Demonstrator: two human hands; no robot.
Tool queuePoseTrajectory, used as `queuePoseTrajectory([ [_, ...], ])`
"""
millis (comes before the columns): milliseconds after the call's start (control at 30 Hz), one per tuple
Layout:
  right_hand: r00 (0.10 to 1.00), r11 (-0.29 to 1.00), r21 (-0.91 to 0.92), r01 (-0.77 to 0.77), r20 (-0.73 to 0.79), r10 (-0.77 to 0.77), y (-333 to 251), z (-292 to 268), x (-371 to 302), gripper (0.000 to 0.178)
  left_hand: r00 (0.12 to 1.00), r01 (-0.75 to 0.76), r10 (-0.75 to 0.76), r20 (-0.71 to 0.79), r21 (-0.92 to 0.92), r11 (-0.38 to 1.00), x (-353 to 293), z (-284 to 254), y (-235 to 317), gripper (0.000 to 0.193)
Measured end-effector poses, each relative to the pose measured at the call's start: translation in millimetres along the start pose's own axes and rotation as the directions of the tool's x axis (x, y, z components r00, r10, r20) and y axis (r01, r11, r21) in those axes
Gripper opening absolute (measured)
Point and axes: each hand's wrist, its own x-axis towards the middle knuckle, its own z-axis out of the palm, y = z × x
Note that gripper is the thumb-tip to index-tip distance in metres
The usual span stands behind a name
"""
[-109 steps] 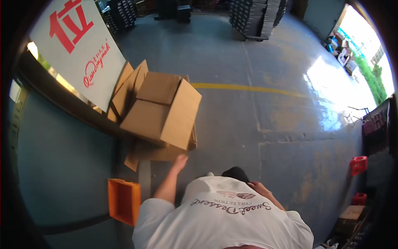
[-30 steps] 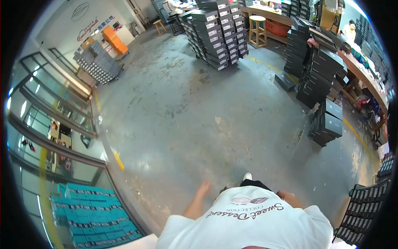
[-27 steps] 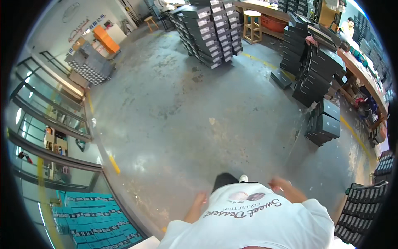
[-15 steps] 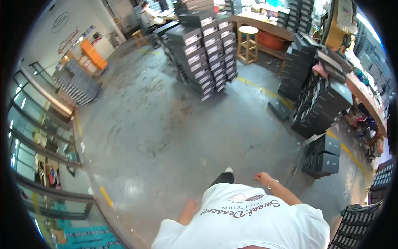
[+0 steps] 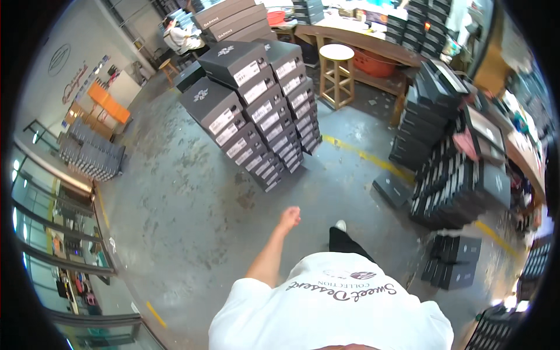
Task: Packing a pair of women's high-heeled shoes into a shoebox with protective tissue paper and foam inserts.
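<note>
My left hand (image 5: 290, 217) swings out in front of me over the grey floor, its fingers loosely curled with nothing in them. Ahead of it, apart from the hand, rises a tall stack of dark grey shoeboxes (image 5: 224, 93) with white end labels. My right hand does not show; the white T-shirt (image 5: 326, 315) fills the lower middle. A black trouser leg and a pale shoe (image 5: 340, 225) reach forward on the floor.
A wooden stool (image 5: 336, 53) stands by a long workbench (image 5: 367, 41). More shoebox stacks (image 5: 449, 181) line the right, with a flat dark box (image 5: 391, 188) on the floor nearby. Glass doors (image 5: 64, 233) run along the left. A seated person (image 5: 181, 38) works at the back.
I have moved closer to the tall shoebox stack. My left hand has swung forward, and my right hand has gone out of view. The other leg is now in front.
</note>
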Motion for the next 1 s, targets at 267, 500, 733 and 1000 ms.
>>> queuePoseTrajectory([
  [267, 0.929, 0.930, 0.170, 0.327, -0.239, -0.283, -117.0, -256.5, 261.2, 0.020, 0.903, 0.427, -0.429, -0.042, 0.211, 0.879, 83.6, 17.0, -20.8, 0.036],
  [500, 0.973, 0.856, 0.466, 0.223, -0.167, -0.162, -309.0, -423.8, 389.4, 0.026, 0.837, 0.545, -0.506, -0.210, 0.221, 0.809, 227.5, 25.5, 51.7, 0.038],
  [733, 0.957, 0.960, -0.017, 0.281, 0.081, -0.279, -340.7, -504.3, 448.9, 0.028, 0.964, 0.215, -0.251, 0.087, 0.303, 0.928, 490.0, 131.4, 225.3, 0.036],
  [1000, 0.934, 0.937, 0.099, 0.335, -0.168, -0.316, -378.4, -666.2, 561.7, 0.031, 0.952, -0.125, 0.090, 0.292, 0.102, 0.987, 681.6, 241.2, 496.4, 0.042],
])
